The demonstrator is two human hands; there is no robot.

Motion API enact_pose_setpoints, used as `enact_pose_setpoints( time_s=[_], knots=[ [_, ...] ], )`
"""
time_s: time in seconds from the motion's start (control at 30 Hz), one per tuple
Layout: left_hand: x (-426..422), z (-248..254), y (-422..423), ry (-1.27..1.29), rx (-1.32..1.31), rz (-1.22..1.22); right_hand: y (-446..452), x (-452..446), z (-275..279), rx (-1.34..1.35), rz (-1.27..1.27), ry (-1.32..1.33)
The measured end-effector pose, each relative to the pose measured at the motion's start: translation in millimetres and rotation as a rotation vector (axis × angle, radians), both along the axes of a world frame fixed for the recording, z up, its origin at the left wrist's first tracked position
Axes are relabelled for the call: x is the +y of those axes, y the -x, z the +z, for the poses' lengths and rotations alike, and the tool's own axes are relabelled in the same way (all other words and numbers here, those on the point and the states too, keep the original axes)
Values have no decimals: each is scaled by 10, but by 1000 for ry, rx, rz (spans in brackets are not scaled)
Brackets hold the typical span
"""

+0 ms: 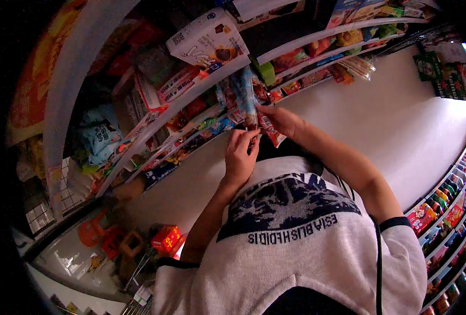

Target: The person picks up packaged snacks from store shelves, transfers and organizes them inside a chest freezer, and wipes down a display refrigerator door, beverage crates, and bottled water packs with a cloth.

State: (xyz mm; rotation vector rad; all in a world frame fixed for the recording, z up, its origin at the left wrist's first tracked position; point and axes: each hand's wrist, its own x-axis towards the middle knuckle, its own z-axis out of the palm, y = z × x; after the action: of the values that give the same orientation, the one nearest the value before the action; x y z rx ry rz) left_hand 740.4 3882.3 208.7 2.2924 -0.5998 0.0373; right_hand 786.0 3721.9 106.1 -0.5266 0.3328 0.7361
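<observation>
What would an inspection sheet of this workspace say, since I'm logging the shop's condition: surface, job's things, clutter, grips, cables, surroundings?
Surface: pale shelf edge, curved in this wide view.
Job's things: blue packet at the shelf front; red packet beside its lower part.
Clutter: white box with printed pictures; light blue bag among other goods.
Grips: left grip has its fingers at the blue packet's lower end; right grip is at the red packet. How firmly either holds cannot be told.
Cables: thin black cord or strap along the shirt; its use cannot be told.
Surroundings: pale floor; red box lower left; stocked shelves at right.
</observation>
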Motion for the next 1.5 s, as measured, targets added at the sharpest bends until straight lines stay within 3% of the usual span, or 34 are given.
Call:
enact_pose_setpoints(
  time_s=[0.17, 0.27, 0.37, 0.47, 0.63, 0.73, 0.77, 0.87, 0.97, 1.07, 1.17, 1.27, 1.3, 1.33, 1.5],
  knots=[
    [60, -41, -31, -97, -89, -138, 54, -15, 10, -17, -63, -237],
    [20, -11, -42, -91, -89, -218, 82, -31, 39, 76, -27, -236],
    [-14, 81, -30, 37, 1, -273, 100, -73, 51, 75, 35, -313],
    [95, -54, 35, 422, 467, 17, 130, -64, -15, 23, -4, -251],
    [-27, -195, -280, 683, 788, 467, 169, -31, 25, -94, -25, -85],
    [-139, -370, -404, 723, 854, 365, 180, -18, 100, -132, 9, 184],
    [-139, -384, -387, 763, 932, 442, 177, -33, 165, -141, 36, 303],
    [-60, -572, -412, 856, 897, 462, 197, -62, 505, -317, 31, 544],
    [52, -436, -420, 856, 831, 460, 244, -130, 756, -255, 192, 654],
    [270, -411, -562, 862, 717, 518, 410, -350, 845, -374, 324, 693],
    [344, -361, -790, 836, 529, 730, 638, -658, 896, -457, 216, 755],
    [575, -710, -1142, 709, 359, 641, 862, -966, 919, -430, 202, 856],
    [399, -416, -1149, 581, 418, 707, 935, -1054, 924, -400, 190, 863],
    [398, -467, -1206, 480, 380, 688, 1008, -1125, 927, -338, 169, 829],
    [501, -1224, -1739, -44, 365, 595, 1237, -1187, 907, -205, -21, 735]
  ],
)
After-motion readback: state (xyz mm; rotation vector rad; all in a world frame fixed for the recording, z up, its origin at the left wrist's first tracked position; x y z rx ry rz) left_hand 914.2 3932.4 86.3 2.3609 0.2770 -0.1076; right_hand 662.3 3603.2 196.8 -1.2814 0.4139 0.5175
